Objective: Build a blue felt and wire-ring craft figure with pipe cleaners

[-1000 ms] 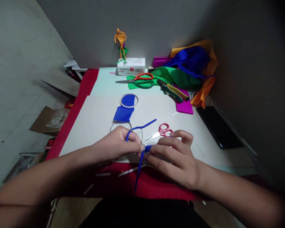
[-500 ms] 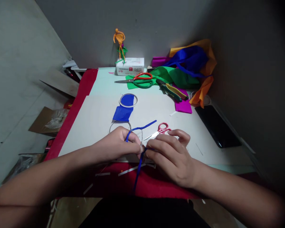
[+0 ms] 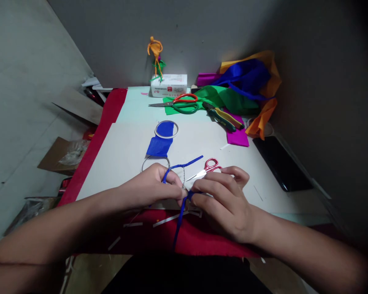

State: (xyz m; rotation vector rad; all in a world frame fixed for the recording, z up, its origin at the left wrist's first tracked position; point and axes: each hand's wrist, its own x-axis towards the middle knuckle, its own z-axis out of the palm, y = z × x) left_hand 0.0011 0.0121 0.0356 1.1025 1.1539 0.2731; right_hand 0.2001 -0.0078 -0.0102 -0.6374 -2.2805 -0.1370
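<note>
Between both hands, thin blue strip

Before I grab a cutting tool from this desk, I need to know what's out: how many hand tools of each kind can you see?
Large scissors, orange and green handles: 1
Small scissors, red handles, just beyond the right hand: 1
Pliers, green and yellow grips: 1
Total: 3
</note>
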